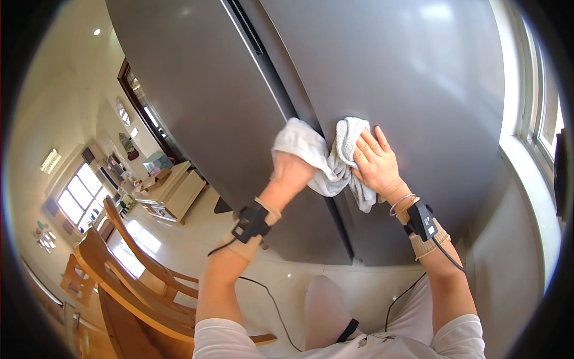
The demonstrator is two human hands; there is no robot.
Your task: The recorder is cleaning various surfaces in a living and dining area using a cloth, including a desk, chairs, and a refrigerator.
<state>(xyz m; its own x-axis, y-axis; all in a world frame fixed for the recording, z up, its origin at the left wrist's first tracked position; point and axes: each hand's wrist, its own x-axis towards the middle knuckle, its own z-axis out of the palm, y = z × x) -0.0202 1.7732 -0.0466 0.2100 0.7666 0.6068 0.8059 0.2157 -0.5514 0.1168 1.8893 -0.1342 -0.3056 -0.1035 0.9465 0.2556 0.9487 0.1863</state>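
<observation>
A pale grey terry cloth [343, 172] lies bunched against the front of a grey two-door refrigerator [403, 80], across the gap between its doors. My left hand [291, 172] is inside a fold of the cloth near the inner edge of the left door; the fabric hides its fingers. On the right door, my right hand [376, 168] presses the other end of the cloth, its thumb and some fingertips over the fabric. The little finger stands off the cloth. Part of the cloth hangs down between the two hands.
Wooden chairs [130, 296] stand close on my left. A window with a pale sill [522, 166] is on the right. Thin black cables [271, 291] run from my wrist devices near my legs. Farther left is a cream cabinet [175, 188] with boxes on top.
</observation>
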